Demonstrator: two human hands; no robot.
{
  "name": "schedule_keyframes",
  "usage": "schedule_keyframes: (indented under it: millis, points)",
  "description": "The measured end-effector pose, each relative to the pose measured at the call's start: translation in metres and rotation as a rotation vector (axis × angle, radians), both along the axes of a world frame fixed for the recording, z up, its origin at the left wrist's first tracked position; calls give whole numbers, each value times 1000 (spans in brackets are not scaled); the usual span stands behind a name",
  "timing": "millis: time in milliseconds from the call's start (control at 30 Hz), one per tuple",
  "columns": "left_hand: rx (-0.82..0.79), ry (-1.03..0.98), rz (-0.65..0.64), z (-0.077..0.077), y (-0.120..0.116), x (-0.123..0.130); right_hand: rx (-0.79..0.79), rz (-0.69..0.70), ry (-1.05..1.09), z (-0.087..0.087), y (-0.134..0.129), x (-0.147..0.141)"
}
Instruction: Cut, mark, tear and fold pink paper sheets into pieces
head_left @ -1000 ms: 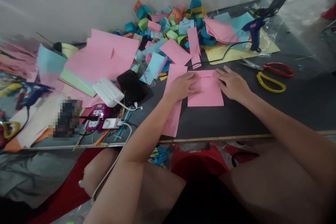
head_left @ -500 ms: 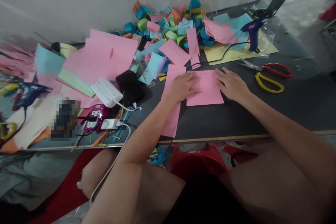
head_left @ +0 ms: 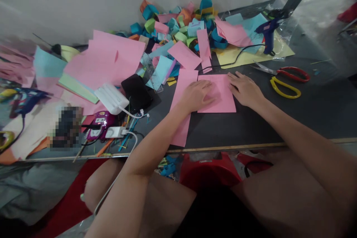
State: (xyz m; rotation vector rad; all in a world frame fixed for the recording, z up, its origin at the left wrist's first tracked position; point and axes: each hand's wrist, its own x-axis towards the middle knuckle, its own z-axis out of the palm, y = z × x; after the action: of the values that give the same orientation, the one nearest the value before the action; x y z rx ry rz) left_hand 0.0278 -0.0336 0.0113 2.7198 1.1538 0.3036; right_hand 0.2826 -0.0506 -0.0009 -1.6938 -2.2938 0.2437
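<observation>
Pink paper (head_left: pixel 224 100) lies on the counter (head_left: pixel 251 128); the fold along its top a second ago no longer shows, so it seems flattened. The left hand (head_left: pixel 198 95), fingers spread, hides some of its left side; the right hand (head_left: pixel 247 90), fingers open, touches its upper right corner. Far left, one object (head_left: pixel 67 126) is pixelated.

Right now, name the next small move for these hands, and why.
Probably slide the left hand across the pink sheet beneath it, smoothing it: that hand spreads over its left side, while the right hand rests at its upper right.
</observation>
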Motion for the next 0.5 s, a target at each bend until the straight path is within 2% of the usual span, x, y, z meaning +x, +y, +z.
schedule_keyframes:
  millis: [100, 233, 333, 500]
  points:
    - [-27, -24, 116, -1, -22, 13, 17, -2, 11, 0, 0, -1]
    - [-94, -2, 98, -11, -46, 29, 39, -2, 16, 0, -1, -2]
    - [-103, -7, 79, -17, -50, 32, 48, 1, 20, 0, -1, -2]
    - [-105, -27, 72, -17, -47, 29, 20, -3, 32, 4, 0, -1]
